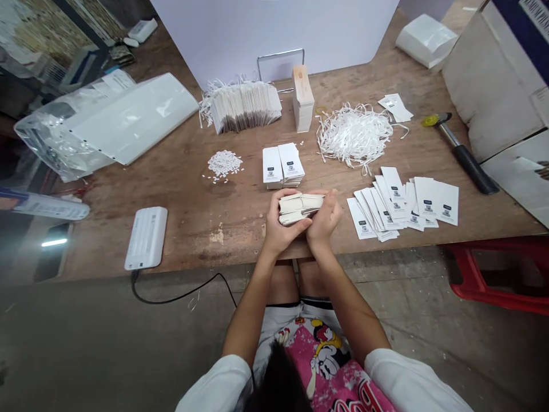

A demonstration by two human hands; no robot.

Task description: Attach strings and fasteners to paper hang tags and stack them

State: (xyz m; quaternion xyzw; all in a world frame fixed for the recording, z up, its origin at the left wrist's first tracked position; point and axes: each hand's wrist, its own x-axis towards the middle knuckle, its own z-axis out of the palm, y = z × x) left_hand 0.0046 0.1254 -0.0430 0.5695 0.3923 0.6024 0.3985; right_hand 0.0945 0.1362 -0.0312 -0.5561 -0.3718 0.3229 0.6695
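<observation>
Many thin, pale paper cards lie clasped between left hand and right hand.

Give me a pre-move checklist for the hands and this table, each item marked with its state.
1. Left hand and right hand both on the held cards: ok.
2. Held cards squared up: not ok, edges uneven.
3. Number of held cards known: cannot tell.
4. Spread cards neatly stacked: not ok, fanned out and overlapping.
5. Strings untangled: not ok, in a loose heap.
6. Hammer apart from both hands: ok.
</observation>
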